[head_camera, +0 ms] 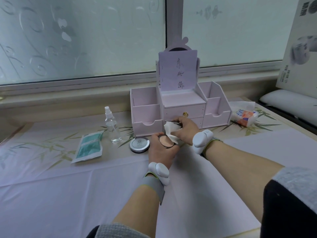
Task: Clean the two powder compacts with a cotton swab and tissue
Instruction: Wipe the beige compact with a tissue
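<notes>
left hand (160, 152): fingers curled, gripping | right hand (186, 130): fingers pinching | forearms (142, 206): both extended forward

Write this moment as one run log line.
left hand: holds open compact | right hand: holds tissue on it | second compact: closed, on table

Two compacts (165, 141) (139, 144), one tissue (169, 129), one bottle (113, 128), one packet (89, 147), one tissue pack (244, 116), one organizer (145, 110), two hands (160, 152) (187, 129).

You get soft, cool daylight through frosted window (82, 40) ahead. Scene evenly lit, slightly dim. Shadows on table (51, 194) faint, no harsh glare. Wide-angle bending at your frame edges. Near sleeve (291, 203) soft, slightly blurred.
</notes>
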`<state>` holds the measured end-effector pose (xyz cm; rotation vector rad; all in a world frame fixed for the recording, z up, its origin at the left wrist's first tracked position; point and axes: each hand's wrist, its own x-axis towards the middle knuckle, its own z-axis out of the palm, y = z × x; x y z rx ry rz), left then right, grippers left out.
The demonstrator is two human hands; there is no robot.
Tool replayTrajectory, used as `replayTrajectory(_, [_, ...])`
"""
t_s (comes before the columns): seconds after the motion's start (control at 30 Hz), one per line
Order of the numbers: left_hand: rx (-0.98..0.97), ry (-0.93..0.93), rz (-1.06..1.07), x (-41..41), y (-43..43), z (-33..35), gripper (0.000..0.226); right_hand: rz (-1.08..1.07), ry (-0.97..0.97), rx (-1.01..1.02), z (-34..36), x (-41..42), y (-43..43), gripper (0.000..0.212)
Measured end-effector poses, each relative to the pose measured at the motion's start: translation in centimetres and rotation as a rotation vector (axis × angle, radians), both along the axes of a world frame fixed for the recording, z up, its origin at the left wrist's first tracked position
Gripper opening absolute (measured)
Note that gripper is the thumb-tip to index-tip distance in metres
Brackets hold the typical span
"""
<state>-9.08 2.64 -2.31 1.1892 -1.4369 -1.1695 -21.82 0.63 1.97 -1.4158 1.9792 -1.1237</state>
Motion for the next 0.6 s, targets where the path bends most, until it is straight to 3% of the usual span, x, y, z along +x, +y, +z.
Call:
replayTrajectory(0.2, [-0.024, -0.038, -0.015, 0.0, 0.0, -0.5, 0.057, -0.063, 0.007, -0.035, -0.1, 0.5, 0.1, 0.036])
replayTrajectory(0.33, [-0.046, -0.034, 0.001, -0.1, -0.3, -0.7, 0.058, -0.085, 0.066, -0.073, 0.0, 0.4, -0.1, 0.011])
replayTrajectory(0.6, [-0.067, -0.048, 0.027, 0.2, -0.1, 0.0, 0.052, -0.029, 0.112, -0.026, 0.9, 0.2, 0.8, 0.024])
